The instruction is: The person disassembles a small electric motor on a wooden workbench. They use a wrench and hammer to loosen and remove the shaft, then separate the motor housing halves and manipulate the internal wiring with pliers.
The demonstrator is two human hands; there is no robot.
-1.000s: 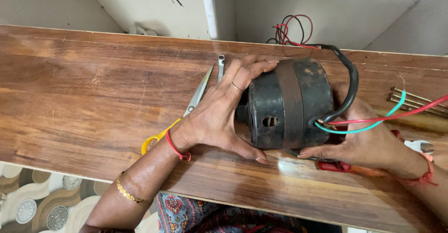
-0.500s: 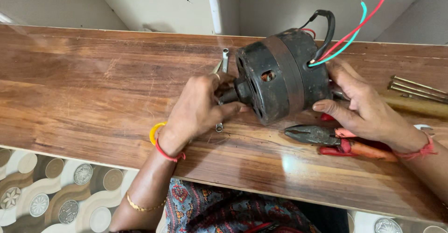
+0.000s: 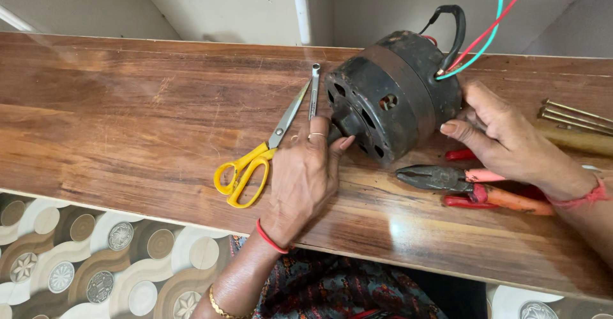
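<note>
A black round electric motor [image 3: 396,98] lies tilted on its side on a long wooden board [image 3: 128,114]. Red, green and black wires [image 3: 491,19] rise from its top. My left hand [image 3: 306,178] pinches the short shaft at the motor's front face with thumb and fingers. My right hand [image 3: 504,137] holds the motor's rear casing on the right. Yellow-handled scissors [image 3: 255,162] lie just left of my left hand, and a small metal spanner [image 3: 314,89] lies beside their blades.
Red-handled pliers [image 3: 466,185] lie on the board under my right hand. Several metal rods with a wooden handle [image 3: 575,124] sit at the right edge. A white pipe [image 3: 300,6] runs up the wall behind. Patterned floor tiles [image 3: 76,255] show below the board's front edge.
The motor has been tipped and turned, its front face now toward my left. My left hand moved from the motor's side to its shaft, uncovering the scissors. My right hand shifted to the rear casing.
</note>
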